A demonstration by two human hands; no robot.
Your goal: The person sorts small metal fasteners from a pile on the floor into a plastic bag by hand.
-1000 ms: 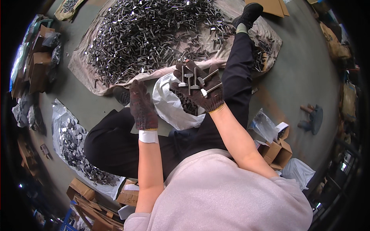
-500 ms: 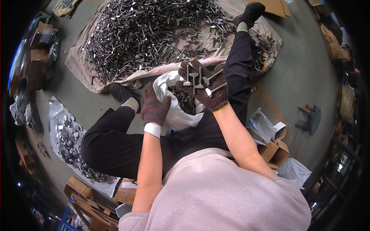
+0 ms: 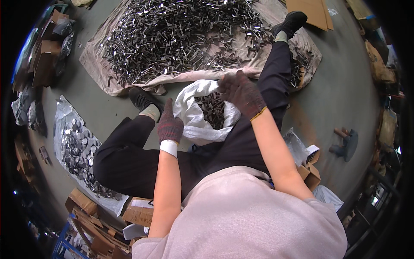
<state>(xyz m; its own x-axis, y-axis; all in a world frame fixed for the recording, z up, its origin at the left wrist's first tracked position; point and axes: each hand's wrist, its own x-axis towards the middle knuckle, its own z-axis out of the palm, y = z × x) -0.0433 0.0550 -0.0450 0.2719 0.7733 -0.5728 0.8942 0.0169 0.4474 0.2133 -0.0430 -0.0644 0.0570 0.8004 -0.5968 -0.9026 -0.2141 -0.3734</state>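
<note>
Between my legs stands a white woven sack [image 3: 188, 100], its mouth rolled back, holding many dark T-shaped bolts [image 3: 210, 108]. My right hand [image 3: 243, 95], in a dark knitted glove, is over the sack's right rim. Its fingers are stretched out, and no bolts show in it. At the sack's left rim is my left hand [image 3: 170, 127], gloved likewise with a white band at the wrist. The fingers I can see point up and apart, with nothing visible in them; whether it touches the sack I cannot tell.
A large heap of T-shaped bolts [image 3: 172, 41] covers a cloth [image 3: 92, 60] ahead of me. Flat metal pieces [image 3: 79, 149] lie on plastic sheeting at left. Cardboard boxes [image 3: 311, 170] and a small round stool [image 3: 350, 144] are at right.
Several T-bolts that lay on my right palm have left that hand. It has turned over and moved slightly right. My left hand has shifted a little lower, its fingers closer together.
</note>
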